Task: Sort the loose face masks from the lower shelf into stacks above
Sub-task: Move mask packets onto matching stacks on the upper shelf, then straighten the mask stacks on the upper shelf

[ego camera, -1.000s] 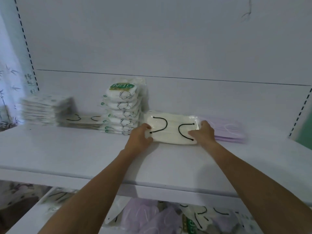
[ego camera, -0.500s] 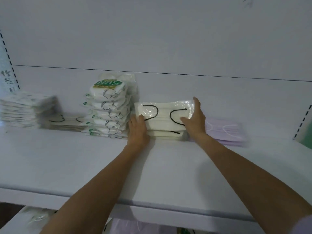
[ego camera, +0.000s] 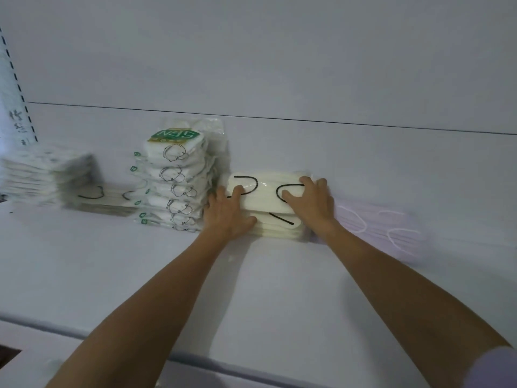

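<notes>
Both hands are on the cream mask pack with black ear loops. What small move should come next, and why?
Probably a light nudge to square the top pack over the stack beneath, then let go. The left hand and right hand lie on it, and a black loop of a lower pack shows in front, so it seems set down but slightly offset.

Bare left hand (ego camera: 226,217), bare right hand (ego camera: 310,204), bare forearms (ego camera: 145,317), pale lilac sleeve (ego camera: 495,368) edge on right arm

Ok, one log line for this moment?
left hand: presses white mask stack left end | right hand: presses top pack | beside: purple masks right, green-label stack left
</notes>
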Tool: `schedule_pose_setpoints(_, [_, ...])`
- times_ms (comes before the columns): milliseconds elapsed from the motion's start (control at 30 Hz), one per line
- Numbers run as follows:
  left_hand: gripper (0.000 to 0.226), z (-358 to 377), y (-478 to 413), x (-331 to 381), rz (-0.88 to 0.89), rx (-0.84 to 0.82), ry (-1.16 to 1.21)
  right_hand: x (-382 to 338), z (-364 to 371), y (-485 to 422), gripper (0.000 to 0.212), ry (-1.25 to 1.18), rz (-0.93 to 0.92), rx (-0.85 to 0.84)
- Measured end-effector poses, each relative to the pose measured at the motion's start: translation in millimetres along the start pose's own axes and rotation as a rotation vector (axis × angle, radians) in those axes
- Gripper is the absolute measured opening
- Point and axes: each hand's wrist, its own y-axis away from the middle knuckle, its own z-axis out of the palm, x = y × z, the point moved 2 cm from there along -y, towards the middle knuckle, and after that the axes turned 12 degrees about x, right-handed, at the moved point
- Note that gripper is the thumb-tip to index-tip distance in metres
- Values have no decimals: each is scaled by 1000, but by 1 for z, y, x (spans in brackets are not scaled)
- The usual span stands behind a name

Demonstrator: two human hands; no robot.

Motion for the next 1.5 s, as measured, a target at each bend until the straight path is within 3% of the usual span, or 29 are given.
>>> schedule_pose_setpoints(300, [59,-9,0,0,6,-152,-158,2,3,1,59,241,-11,-158])
schedule_pose_setpoints(400, [58,-13,2,8,17,-169,-178,6,4,2,63,304,-31,-143])
schedule_pose_setpoints(600, [70,-16,18,10,143,91,-191,0,6,10,55,328,-139,112])
schedule_pose_setpoints(733, [55,-18,28,0,376,373,-48,-9,11,11,40,251,-173,110])
schedule_pose_setpoints(900, [34,-18,35,-2,343,190,38,-16,11,8,41,186,-200,74])
schedule_pose_setpoints(1233, [34,-19,48,17,376,123,141,14,-36,15,45,243,-252,203])
schedule_pose_setpoints(1500, [32,-7,84,76,519,-58,272,91,-111,56,49,327,62,157])
